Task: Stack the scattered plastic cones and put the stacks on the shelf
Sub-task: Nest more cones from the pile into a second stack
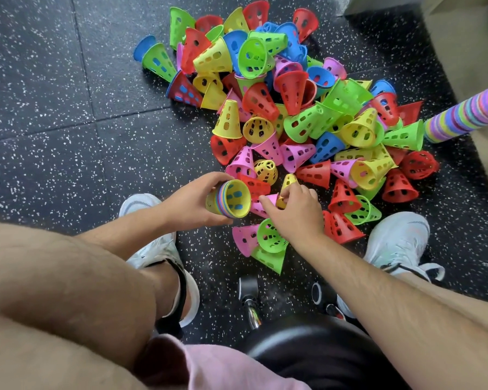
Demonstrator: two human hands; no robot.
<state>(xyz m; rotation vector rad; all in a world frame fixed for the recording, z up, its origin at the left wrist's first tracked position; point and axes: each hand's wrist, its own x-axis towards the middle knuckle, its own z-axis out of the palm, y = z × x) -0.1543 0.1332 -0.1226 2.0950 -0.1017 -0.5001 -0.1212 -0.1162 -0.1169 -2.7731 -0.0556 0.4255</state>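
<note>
The left hand [192, 201] grips a short nested stack [231, 199], mouth turned toward the right hand [296, 209], which pinches a yellow cone [290, 180] at the near edge of the pile [293, 102] on the speckled rubber floor [68, 136]. Best to lead tip-first, straight into the mouth; the thin, perforated plastic should flex and nest snugly.
</note>
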